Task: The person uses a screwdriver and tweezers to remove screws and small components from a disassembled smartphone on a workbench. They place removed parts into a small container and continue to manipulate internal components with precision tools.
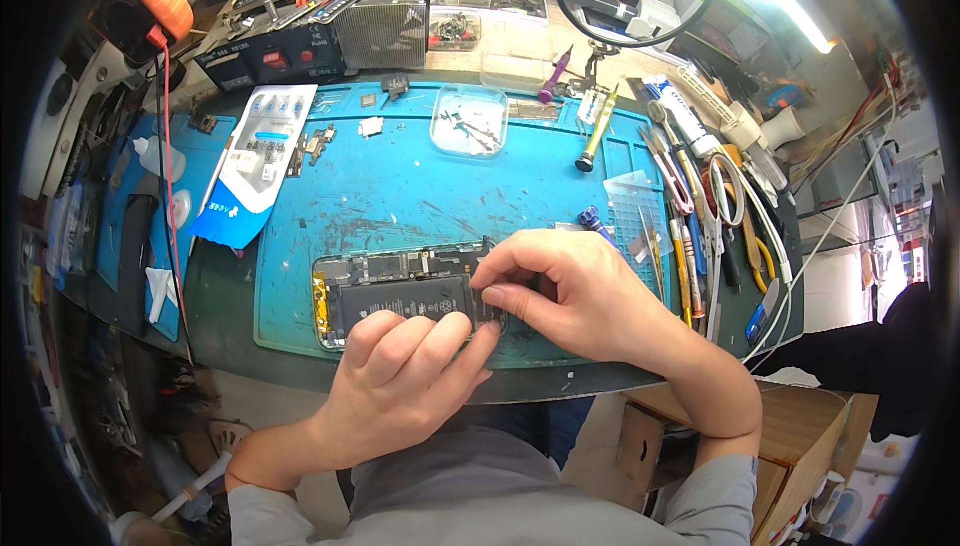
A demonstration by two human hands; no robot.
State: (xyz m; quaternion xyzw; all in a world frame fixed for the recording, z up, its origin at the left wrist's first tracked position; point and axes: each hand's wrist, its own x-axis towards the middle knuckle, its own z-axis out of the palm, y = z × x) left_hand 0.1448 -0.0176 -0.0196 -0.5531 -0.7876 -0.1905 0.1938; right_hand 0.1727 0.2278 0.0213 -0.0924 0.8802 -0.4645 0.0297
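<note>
An opened smartphone [440,268] lies on the blue mat, its black battery [400,298] and circuit boards bare. My left hand [405,381] is at the phone's near edge with its fingers curled. Its index finger reaches the phone's near right corner, and its thumb is mostly hidden. Over the phone's right end, my right hand [575,291] has thumb and index finger brought together in a pinch. Whatever is between those fingertips is too small or hidden to make out.
A blue work mat [350,196] covers the bench. Beyond the phone stand a clear tray of small parts [469,121] and a yellow screwdriver [597,131]. Scissors [715,206], tweezers [652,251] and pens lie at right. A silver-and-blue pouch [260,161] is at left.
</note>
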